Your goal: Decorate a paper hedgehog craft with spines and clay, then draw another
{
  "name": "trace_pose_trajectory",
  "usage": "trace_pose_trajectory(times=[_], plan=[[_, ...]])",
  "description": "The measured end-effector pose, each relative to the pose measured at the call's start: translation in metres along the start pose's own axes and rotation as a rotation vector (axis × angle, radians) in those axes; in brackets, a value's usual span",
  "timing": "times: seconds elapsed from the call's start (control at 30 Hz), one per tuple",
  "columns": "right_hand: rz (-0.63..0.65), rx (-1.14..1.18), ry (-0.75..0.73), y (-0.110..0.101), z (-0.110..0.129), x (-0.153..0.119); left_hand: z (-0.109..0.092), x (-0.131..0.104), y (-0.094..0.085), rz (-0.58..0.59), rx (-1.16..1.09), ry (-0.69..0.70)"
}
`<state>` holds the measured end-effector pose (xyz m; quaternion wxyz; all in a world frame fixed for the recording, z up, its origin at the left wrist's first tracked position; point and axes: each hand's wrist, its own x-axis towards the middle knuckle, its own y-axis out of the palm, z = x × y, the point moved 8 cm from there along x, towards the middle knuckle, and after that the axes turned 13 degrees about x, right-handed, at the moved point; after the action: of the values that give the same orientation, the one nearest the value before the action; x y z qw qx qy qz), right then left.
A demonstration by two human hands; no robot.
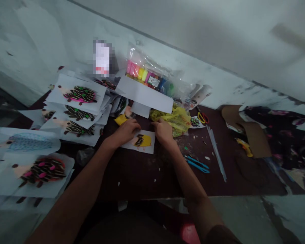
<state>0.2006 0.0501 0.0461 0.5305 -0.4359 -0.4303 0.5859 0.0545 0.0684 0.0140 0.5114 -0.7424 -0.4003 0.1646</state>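
A small white paper card (127,145) lies on the dark table between my hands. On it is a hedgehog figure (146,140) with a yellow body, dark strips like spines at its left part and a pale snout. My left hand (127,131) is over the card's upper left corner, fingers bent and pressed together. Beside the card's upper right corner is my right hand (163,131), its fingers curled in near the thumb. Whatever either hand pinches is too small or hidden. A yellow piece (120,119) sits just behind my left hand, and a yellow plastic bag (179,118) behind my right.
Stacked sheets with hedgehog figures (78,95) cover the left side. A clear pack of coloured clay-like sticks (142,73) leans at the wall. Scissors (202,117), blue plastic tools (197,164), clear sticks (217,154) and a yellow glue-gun-like tool (244,147) lie rightward.
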Motion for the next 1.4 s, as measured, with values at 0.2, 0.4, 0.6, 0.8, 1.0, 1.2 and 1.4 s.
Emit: trace_pose_trajectory(times=[0.2,0.4,0.6,0.8,1.0,1.2,1.4], plan=[[0.019,-0.038,-0.044,0.004,-0.001,0.012,-0.002,0.0,0.001,0.006,0.02,-0.001],[-0.093,0.21,-0.106,-0.007,-0.003,-0.004,-0.003,0.0,0.0,-0.002,0.032,-0.014],[-0.114,0.452,-0.171,-0.008,-0.001,-0.026,-0.003,0.0,0.001,0.002,0.02,-0.023],[-0.044,0.512,-0.198,0.008,0.004,-0.032,-0.004,-0.002,0.0,-0.051,-0.027,-0.004],[-0.037,0.551,-0.243,0.019,0.006,-0.034,-0.004,-0.002,-0.001,-0.052,-0.034,-0.016],[-0.059,0.578,-0.26,0.02,0.008,-0.034,-0.003,-0.002,-0.002,-0.058,-0.041,-0.018],[-0.087,0.556,-0.259,0.018,0.007,-0.035,-0.004,-0.003,0.0,-0.052,-0.04,-0.005]])
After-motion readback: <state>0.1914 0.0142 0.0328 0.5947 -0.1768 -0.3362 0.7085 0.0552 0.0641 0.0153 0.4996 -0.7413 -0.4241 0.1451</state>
